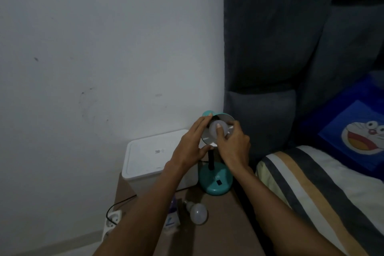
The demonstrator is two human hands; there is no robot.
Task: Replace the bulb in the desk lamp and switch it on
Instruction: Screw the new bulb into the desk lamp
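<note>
Dim bedside: right hand (pixel 232 143) apparently pinches bulb (pixel 216 129); left hand (pixel 191 143) grips shade (pixel 207 141).

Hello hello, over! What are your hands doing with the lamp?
Left hand steadies lamp shade. Right hand grips fitted bulb. Loose bulb on table. Nothing blocking.

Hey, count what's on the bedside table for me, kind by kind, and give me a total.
Light bulbs: 2, one in the lamp shade gripped by the right hand, one lying loose on the table
Desk lamps: 1, teal, its shade held by the left hand
White boxes: 1
Small bulb cartons: 1
Total: 5
</note>
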